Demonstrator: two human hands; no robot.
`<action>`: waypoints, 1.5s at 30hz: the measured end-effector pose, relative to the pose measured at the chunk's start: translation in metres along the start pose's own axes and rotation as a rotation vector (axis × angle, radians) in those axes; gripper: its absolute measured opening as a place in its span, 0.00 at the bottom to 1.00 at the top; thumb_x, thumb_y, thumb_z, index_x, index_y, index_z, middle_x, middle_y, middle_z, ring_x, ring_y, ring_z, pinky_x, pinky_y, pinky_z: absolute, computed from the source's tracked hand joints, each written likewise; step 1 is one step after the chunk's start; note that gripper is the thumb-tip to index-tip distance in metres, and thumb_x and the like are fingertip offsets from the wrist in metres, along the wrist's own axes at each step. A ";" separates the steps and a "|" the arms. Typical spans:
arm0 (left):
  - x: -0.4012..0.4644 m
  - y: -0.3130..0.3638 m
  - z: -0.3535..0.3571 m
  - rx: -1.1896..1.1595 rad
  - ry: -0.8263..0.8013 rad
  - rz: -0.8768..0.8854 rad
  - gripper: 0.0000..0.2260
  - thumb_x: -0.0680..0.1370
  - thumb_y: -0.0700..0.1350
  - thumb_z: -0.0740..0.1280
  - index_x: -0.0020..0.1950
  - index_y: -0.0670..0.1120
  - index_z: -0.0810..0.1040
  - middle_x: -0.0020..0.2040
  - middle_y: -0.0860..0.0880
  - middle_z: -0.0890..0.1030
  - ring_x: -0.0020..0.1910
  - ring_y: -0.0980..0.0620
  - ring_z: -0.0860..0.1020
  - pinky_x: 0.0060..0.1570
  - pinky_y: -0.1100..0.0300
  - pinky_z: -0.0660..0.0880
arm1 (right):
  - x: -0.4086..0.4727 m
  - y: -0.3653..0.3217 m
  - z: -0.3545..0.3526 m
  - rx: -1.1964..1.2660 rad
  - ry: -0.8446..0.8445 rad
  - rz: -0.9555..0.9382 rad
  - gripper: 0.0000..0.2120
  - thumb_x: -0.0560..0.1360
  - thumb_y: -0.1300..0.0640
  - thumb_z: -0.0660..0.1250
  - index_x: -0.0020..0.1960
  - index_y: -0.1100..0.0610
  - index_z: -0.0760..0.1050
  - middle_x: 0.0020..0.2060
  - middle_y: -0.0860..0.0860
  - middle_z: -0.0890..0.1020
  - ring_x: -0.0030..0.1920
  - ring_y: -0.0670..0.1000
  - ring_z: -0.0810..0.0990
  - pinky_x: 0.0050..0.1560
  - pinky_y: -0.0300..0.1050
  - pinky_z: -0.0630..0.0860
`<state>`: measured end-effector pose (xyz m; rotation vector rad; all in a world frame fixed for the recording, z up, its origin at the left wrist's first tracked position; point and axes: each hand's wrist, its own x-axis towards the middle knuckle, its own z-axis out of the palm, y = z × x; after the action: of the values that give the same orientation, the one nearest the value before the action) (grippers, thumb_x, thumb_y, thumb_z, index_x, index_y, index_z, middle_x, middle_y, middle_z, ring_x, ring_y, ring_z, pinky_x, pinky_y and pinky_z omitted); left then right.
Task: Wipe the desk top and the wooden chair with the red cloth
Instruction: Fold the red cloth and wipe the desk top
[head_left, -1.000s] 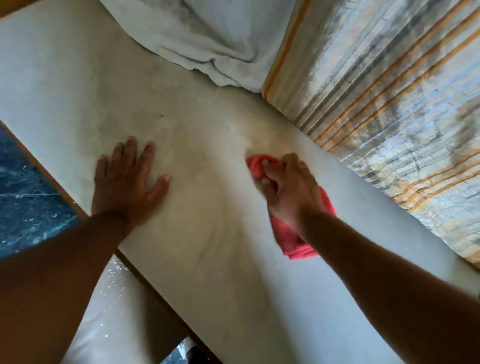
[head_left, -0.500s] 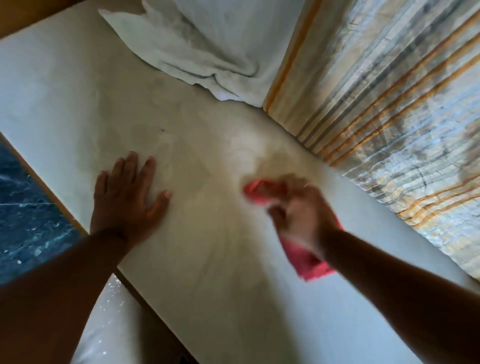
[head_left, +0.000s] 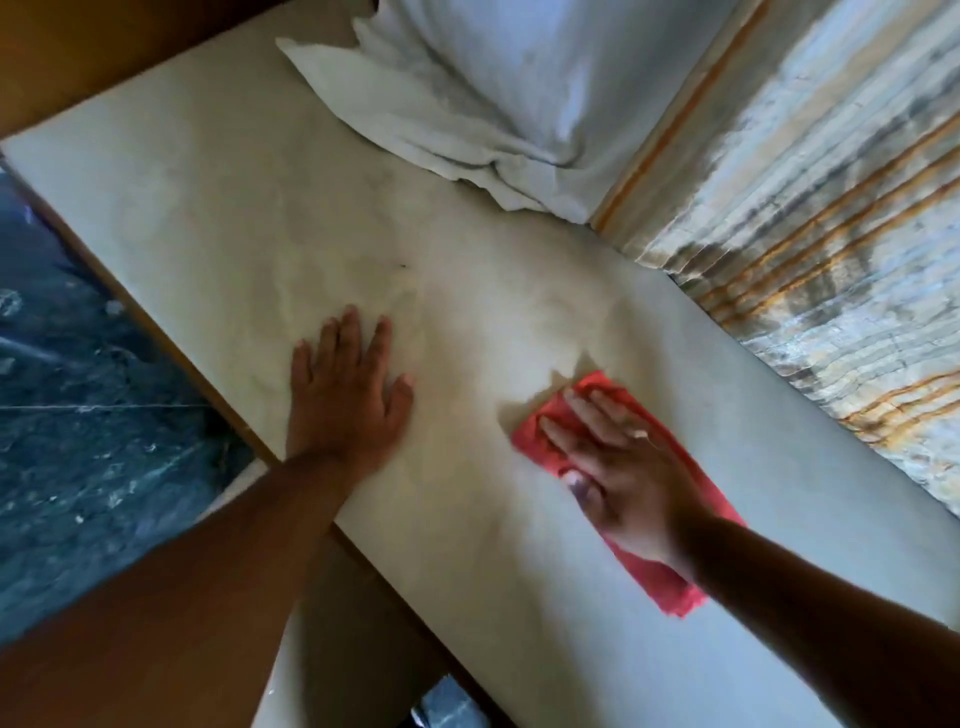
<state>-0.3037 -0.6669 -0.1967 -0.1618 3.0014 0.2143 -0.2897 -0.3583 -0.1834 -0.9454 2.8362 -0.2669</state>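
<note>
The red cloth (head_left: 540, 431) lies flat on the pale desk top (head_left: 218, 218), right of centre. My right hand (head_left: 623, 467) presses down on it with the fingers spread flat, covering its middle. The cloth shows beyond my fingertips and behind my wrist. My left hand (head_left: 348, 389) rests palm down on the bare desk top near the front edge, fingers apart, holding nothing. The wooden chair is not in view.
A crumpled white cloth (head_left: 467, 93) lies at the back of the desk. A corrugated metal wall (head_left: 810, 218) runs along the desk's right side. Dark stone floor (head_left: 78, 389) shows beyond the desk's left edge. A brown wooden surface (head_left: 78, 52) is at the top left.
My right hand has slid the red cloth toward me and to the right, and its fingers have flattened out. The left hand has stayed planted. The view has shifted.
</note>
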 end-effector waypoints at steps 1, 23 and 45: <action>0.000 -0.002 0.000 0.001 -0.026 0.014 0.34 0.77 0.61 0.46 0.81 0.50 0.52 0.81 0.40 0.53 0.79 0.40 0.52 0.76 0.41 0.47 | 0.025 0.016 -0.007 -0.035 0.043 0.133 0.26 0.80 0.45 0.51 0.75 0.51 0.66 0.76 0.59 0.65 0.76 0.62 0.62 0.78 0.51 0.51; 0.120 -0.174 -0.023 0.037 0.113 -0.183 0.30 0.81 0.61 0.50 0.81 0.50 0.54 0.80 0.39 0.54 0.78 0.37 0.54 0.74 0.42 0.52 | 0.223 -0.110 0.012 0.112 0.237 0.114 0.16 0.76 0.45 0.63 0.63 0.43 0.76 0.59 0.47 0.79 0.56 0.54 0.77 0.56 0.47 0.68; 0.120 -0.174 -0.022 -0.004 0.117 -0.197 0.32 0.80 0.62 0.51 0.81 0.51 0.52 0.81 0.40 0.52 0.79 0.39 0.52 0.75 0.43 0.49 | 0.262 -0.081 -0.036 -0.217 0.034 0.311 0.16 0.78 0.47 0.60 0.61 0.51 0.76 0.48 0.58 0.76 0.48 0.63 0.77 0.47 0.52 0.75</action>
<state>-0.4048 -0.8534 -0.2146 -0.4833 3.0726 0.1970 -0.4573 -0.5759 -0.1514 -0.5192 3.0313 0.0619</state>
